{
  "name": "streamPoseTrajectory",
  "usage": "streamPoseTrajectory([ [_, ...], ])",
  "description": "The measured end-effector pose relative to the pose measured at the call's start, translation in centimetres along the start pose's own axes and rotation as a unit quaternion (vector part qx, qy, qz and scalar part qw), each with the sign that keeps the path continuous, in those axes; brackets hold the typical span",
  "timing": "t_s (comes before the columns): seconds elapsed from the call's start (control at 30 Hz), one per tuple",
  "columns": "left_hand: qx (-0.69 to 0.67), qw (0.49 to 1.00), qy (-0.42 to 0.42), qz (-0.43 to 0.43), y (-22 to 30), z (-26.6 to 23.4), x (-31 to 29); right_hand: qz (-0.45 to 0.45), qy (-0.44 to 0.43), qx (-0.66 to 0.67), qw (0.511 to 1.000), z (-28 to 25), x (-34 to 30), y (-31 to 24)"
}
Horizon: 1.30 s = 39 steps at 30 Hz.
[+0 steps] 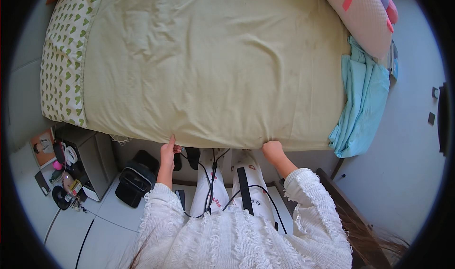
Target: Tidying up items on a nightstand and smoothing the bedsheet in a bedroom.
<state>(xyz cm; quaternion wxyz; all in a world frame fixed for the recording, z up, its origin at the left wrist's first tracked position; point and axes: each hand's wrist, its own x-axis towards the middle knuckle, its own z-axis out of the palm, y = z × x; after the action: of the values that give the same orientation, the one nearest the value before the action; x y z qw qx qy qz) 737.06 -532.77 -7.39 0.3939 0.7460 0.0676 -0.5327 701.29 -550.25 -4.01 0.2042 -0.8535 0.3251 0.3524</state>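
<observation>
A pale yellow-green bed sheet (204, 69) covers the mattress in front of me, with soft wrinkles across its middle. At its near edge, left of centre, my left hand (168, 153) pinches the sheet, thumb on top and fingers curled below. Farther right along the same edge, my right hand (273, 150) is closed in a fist on the sheet, and small creases gather there. The fingertips of my right hand are hidden.
A pillow with green hearts (64, 69) lies at the left end. Folded light-blue cloth (362, 98) and a pink quilted cushion (362, 17) lie at the right. A cluttered grey cabinet (97, 162) and a black bin (135, 183) stand at lower left. Black cables (208, 188) hang before my legs.
</observation>
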Motion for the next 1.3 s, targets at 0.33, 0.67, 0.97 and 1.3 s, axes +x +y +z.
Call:
streamPoseTrajectory([
  [0.33,0.075,0.996,-0.046,-0.016,-1.8,-3.9,-2.8,0.045,0.025,0.053,0.997,0.7,-2.8,-1.9],
  [0.67,0.137,0.989,-0.052,0.004,-2.0,-2.7,-1.2,0.095,0.092,0.089,0.987,5.7,-1.9,-2.1],
  [0.97,0.419,0.794,-0.175,0.403,16.5,9.8,-5.6,-0.016,0.038,0.217,0.975,1.9,-4.6,-2.5],
  [1.3,0.489,0.591,-0.498,0.404,3.9,17.7,-6.5,-0.002,0.050,0.276,0.960,3.5,-4.9,-6.5],
])
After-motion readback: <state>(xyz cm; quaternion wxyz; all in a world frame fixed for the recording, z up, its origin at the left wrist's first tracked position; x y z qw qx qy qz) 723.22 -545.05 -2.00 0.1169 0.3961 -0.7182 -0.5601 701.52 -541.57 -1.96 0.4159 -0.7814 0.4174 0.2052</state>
